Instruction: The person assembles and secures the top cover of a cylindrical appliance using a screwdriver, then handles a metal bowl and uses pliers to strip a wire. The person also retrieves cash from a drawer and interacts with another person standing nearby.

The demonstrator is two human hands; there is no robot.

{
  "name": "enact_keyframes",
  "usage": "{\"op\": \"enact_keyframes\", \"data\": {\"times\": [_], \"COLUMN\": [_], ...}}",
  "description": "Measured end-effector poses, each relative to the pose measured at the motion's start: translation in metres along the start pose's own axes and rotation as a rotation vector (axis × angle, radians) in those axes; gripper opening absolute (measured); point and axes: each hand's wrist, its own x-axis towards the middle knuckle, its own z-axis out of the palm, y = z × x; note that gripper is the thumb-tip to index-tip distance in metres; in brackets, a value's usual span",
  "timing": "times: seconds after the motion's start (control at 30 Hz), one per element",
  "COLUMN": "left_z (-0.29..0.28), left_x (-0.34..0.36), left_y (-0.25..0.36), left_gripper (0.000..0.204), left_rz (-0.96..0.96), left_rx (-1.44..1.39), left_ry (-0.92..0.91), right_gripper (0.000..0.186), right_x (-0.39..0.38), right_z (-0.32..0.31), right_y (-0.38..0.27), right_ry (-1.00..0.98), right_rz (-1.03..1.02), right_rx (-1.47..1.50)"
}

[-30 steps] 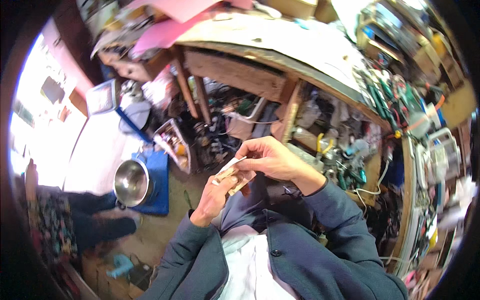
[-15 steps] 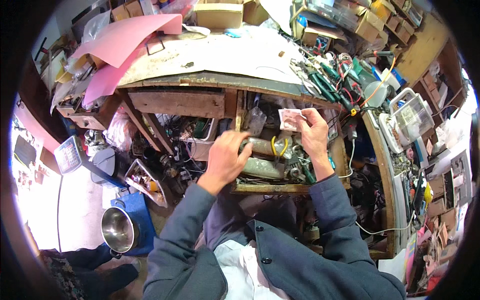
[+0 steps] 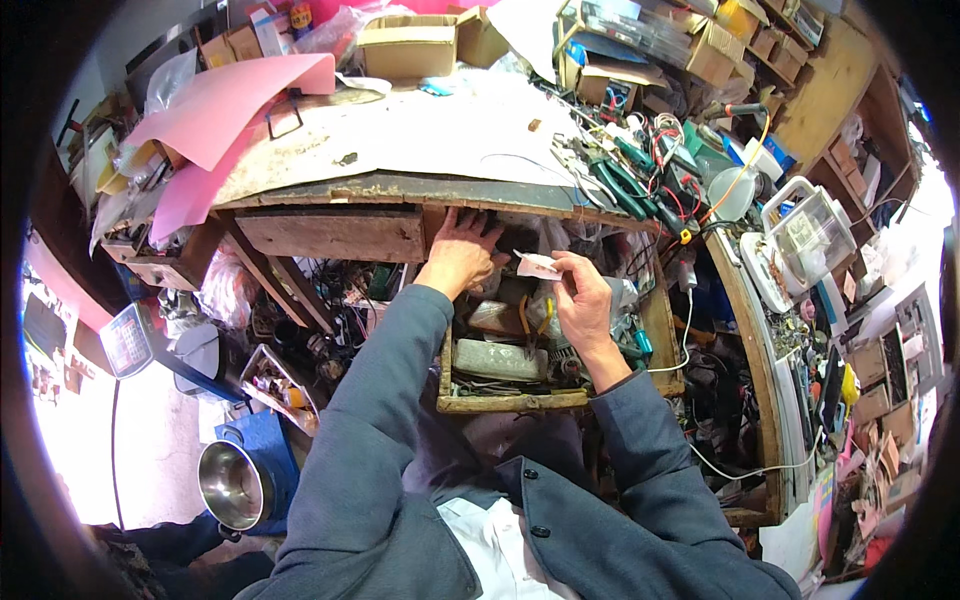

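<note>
An open wooden drawer (image 3: 515, 403) juts out below the bench top. My left hand (image 3: 463, 252) reaches to its far left corner, fingers spread, with the fingertips partly in shadow under the bench edge. Whether they touch anything there I cannot tell. Over the drawer's right side, my right hand (image 3: 584, 300) pinches a small pinkish-white stack of paper or card (image 3: 538, 266), now seen nearly edge-on. Beneath the hands lie a tool with yellow handles (image 3: 546, 314), probably pliers, and a pale grey plastic-wrapped block (image 3: 500, 360), among clear bags and small parts.
On the bench lie a white sheet (image 3: 400, 140), a pink sheet (image 3: 225, 110) and a cardboard box (image 3: 408, 47). Pliers and cables (image 3: 640, 165) crowd its right end. A metal pot (image 3: 232, 485) stands at lower left, near a person's dark-clothed leg. A white cable (image 3: 690, 330) hangs right of the drawer.
My left hand has moved away from me, from above the drawer's middle to its far left corner. My right hand has lowered and tipped the stack flatter. The whole view has shifted slightly.
</note>
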Motion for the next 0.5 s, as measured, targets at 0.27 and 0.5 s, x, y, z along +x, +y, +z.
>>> {"op": "enact_keyframes", "data": {"times": [0.27, 0.5], "left_z": [0.000, -0.008], "left_x": [-0.005, -0.006], "left_y": [0.010, 0.012], "left_gripper": [0.086, 0.095], "left_rz": [-0.081, -0.174], "left_rx": [0.107, 0.066], "left_ry": [0.071, 0.059], "right_gripper": [0.025, 0.017], "right_x": [0.003, 0.030], "right_z": [0.004, 0.038], "right_y": [0.006, 0.013], "right_ry": [-0.007, -0.118], "right_rz": [-0.077, -0.177], "right_rx": [-0.049, -0.162]}}
